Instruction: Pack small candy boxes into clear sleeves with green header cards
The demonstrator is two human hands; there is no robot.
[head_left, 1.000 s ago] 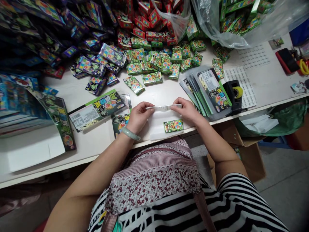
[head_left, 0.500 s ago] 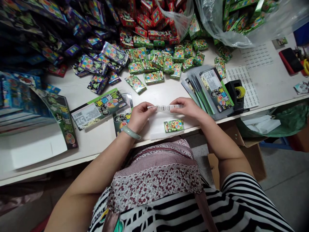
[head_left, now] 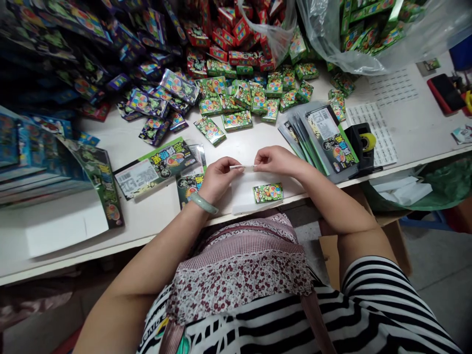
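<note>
My left hand (head_left: 218,178), with a pale green bangle on the wrist, and my right hand (head_left: 275,161) pinch the two ends of a narrow white strip (head_left: 248,168) just above the white table (head_left: 155,211). The hands are close together, so only a short piece of the strip shows between them. One small green packet (head_left: 268,192) lies on a white sheet (head_left: 243,194) just below my right hand, near the table's front edge.
Heaps of small green (head_left: 239,98), purple (head_left: 155,103) and red packets (head_left: 228,34) fill the back of the table. Flat green printed sleeves lie at left (head_left: 155,167) and stacked at right (head_left: 324,137). A black tape dispenser (head_left: 363,145) stands at right beside label sheets (head_left: 383,123).
My hands have moved closer together along the strip. Its printed face, seen half a second ago, has turned edge-on and now shows only as a thin line.
</note>
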